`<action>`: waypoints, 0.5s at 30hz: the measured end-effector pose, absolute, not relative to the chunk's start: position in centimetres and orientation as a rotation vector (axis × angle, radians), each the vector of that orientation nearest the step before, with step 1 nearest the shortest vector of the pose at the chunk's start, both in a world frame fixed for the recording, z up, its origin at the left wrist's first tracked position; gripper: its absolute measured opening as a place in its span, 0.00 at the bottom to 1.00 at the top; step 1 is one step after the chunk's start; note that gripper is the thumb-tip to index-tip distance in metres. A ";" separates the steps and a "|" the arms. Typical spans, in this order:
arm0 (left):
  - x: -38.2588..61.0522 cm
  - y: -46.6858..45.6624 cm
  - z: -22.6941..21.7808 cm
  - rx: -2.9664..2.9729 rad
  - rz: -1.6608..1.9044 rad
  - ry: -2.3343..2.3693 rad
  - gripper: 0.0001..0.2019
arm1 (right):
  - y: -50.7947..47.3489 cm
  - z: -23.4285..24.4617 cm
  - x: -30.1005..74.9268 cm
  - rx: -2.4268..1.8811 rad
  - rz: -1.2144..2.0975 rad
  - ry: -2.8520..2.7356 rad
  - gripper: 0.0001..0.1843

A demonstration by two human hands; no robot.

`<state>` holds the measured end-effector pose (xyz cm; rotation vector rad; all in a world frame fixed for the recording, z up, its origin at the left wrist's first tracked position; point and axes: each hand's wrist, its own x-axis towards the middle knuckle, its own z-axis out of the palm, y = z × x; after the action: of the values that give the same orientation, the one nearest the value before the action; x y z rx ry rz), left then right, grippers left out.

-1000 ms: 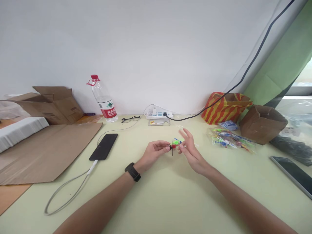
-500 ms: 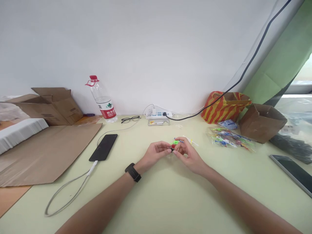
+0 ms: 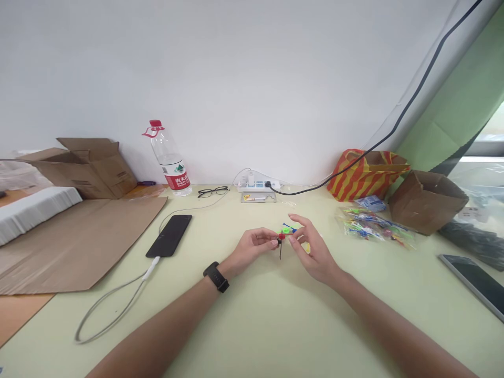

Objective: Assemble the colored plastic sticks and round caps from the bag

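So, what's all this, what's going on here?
A person is working at the table with bare hands. The left hand pinches a small red and black piece with a thin black bar on it. The right hand is close beside it, index finger apart from the thumb; I can't tell whether it touches the piece. Just beyond lie green and blue bits. Clear packets of colorful parts lie to the right, and a dark phone to the left.
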<state>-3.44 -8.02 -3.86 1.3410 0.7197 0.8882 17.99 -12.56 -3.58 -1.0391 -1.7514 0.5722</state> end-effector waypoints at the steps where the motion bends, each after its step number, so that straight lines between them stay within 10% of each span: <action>1: -3.4 -8.0 -3.8 1.335 0.892 0.723 0.17 | -12.6 -3.6 17.9 -1.030 0.542 -1.747 0.26; 15: -3.5 -7.9 -3.9 1.321 0.898 0.721 0.15 | -12.5 -2.7 18.2 -1.019 0.917 -1.571 0.13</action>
<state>-3.49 -7.92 -3.94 1.3214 0.7206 0.8978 18.19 -12.47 -2.69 -1.0188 -1.5710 0.9167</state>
